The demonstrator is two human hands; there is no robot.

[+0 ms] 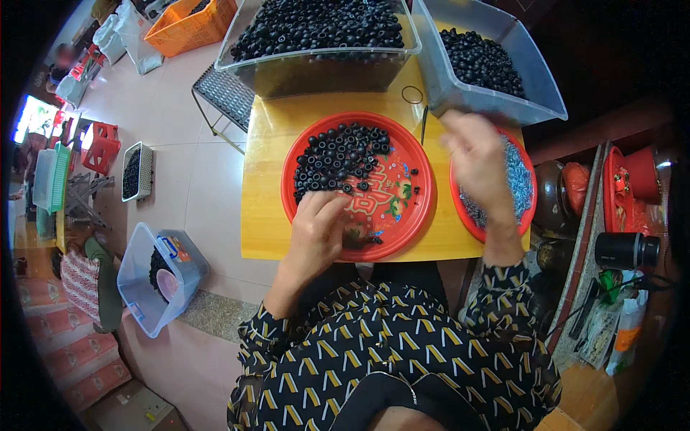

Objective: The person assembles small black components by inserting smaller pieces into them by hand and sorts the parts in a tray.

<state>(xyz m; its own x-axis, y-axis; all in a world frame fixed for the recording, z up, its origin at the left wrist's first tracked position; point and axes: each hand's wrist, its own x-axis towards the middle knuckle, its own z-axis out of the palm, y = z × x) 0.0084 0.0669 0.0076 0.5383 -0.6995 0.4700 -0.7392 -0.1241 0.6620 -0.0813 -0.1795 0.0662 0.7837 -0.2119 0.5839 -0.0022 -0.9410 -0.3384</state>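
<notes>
A round red tray (420, 208) lies on the yellow table before me, with small round black plastic parts (338, 154) heaped over its left and far side. At its near left edge my left hand (316, 224) is closed, fingertips bent together beside the black parts; whatever they hold is hidden. My right hand (474, 154) is raised over a smaller red plate (527, 215) and smeared by motion, so its fingers cannot be read. That plate holds many small silvery-blue metal pieces (517, 176). A few tiny dark bits (415, 172) lie on the tray's right side.
Two clear plastic bins, a large one (323, 72) and another (496, 100), stand at the table's far side with black parts inside. A thin black ring (412, 95) lies on the yellow table (262, 215). Left on the floor are a clear tub (154, 280) and white basket (136, 172).
</notes>
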